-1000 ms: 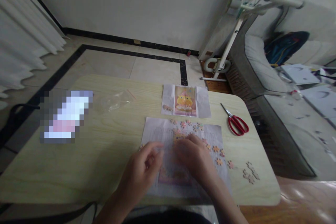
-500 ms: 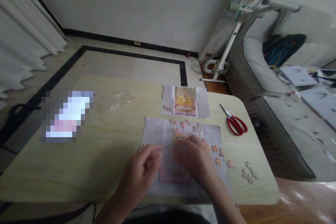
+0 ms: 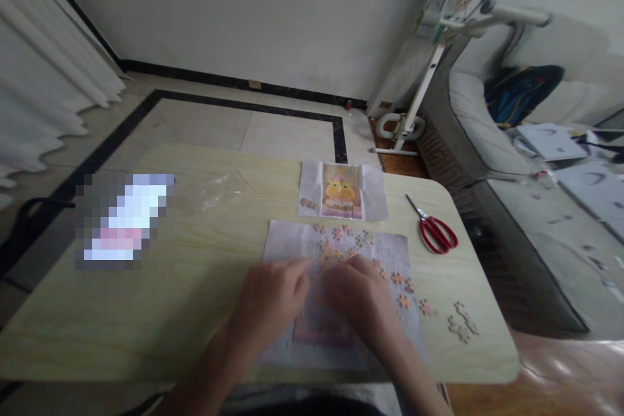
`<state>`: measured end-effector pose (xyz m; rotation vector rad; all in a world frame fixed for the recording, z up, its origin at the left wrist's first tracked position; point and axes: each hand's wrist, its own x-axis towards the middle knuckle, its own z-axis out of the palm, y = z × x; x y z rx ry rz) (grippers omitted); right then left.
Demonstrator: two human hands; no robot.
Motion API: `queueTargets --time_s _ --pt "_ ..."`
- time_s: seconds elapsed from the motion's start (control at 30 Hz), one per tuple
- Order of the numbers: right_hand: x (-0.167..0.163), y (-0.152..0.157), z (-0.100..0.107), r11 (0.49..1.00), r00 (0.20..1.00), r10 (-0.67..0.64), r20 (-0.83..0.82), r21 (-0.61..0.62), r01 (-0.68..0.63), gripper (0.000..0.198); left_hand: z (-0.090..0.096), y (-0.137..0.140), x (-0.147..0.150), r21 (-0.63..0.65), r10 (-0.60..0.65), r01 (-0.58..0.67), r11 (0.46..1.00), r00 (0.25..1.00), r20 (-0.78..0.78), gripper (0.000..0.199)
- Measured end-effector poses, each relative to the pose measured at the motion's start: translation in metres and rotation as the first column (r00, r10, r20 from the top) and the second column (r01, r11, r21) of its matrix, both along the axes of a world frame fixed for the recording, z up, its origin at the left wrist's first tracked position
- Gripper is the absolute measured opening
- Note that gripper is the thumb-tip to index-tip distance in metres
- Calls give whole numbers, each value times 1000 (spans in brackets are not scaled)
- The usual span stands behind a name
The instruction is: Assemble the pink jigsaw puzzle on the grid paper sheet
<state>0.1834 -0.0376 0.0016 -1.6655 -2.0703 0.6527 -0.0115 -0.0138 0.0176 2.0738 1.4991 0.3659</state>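
A white paper sheet lies under both hands, with loose jigsaw puzzle pieces along its top and right side. A small joined yellow patch of puzzle sits just beyond my fingers, and a pinkish joined strip lies nearer to me. Over the sheet's left part is my left hand, fingers drawn together and pointing right. My right hand is curled down near the yellow patch. Both are slightly blurred, and whatever their fingertips hold is hidden.
A reference picture of a yellow character lies beyond the sheet. Red-handled scissors and a cluster of puzzle pieces lie to the right. A clear plastic bag and a pixelated phone-like screen are on the left.
My left hand has turned over, its back now showing more and its fingers closer together, nearer the right hand. My right hand stays about where it was.
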Motion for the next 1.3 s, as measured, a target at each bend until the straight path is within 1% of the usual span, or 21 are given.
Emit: queueTargets --time_s 0.2,0.23,0.3,0.43,0.57,0.7,0.87,1.07,1.3 --pt "-2 2 1 1000 1000 1 12 14 -1 14 -4 6 10 -43 29 -23 999 989 142 28" --pt "-2 2 1 1000 1000 1 13 14 -2 15 -4 6 10 -45 26 -20 999 989 147 27" --pt "-3 3 0 1000 1000 1 11 17 -1 16 -5 7 11 -45 -6 11 999 995 101 29" --pt "-3 5 -4 999 1000 -9 5 36 8 17 -4 8 13 -86 -98 93 992 994 -56 35" --pt "-4 5 -6 999 1000 -9 4 54 9 17 -2 9 14 -122 -113 98 988 986 -124 35" --pt "-2 4 -5 999 1000 -15 -7 44 15 18 -1 8 13 -126 -112 95 987 984 -137 35" --pt "1 2 -3 999 1000 -23 2 35 22 13 2 14 11 -99 -126 112 989 981 -148 34" --pt "-1 3 -1 999 1000 6 -21 46 -5 17 3 26 14 -78 -231 220 972 956 -180 33" --pt "-1 3 -3 999 999 15 -44 47 -13 17 -2 24 13 -74 -247 238 968 954 -168 31"
